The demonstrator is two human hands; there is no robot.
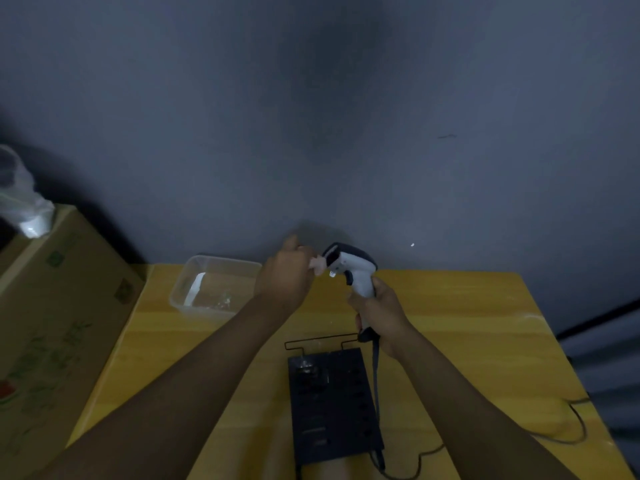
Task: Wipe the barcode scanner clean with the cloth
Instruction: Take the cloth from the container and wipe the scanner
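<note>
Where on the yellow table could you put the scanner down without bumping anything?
The right side of the table is bare, between the black board and the right edge, above the looping cable. The front-left, below the clear tub, is under the left arm. The middle is crowded: the board sits there.

The barcode scanner (349,268) is white with a dark top and a dark trigger, held upright above the bench (467,327), head pointing left, a dark cable hanging from its handle base. The cloth (318,265), a small pale pinkish wad, touches the scanner's front face.
</note>
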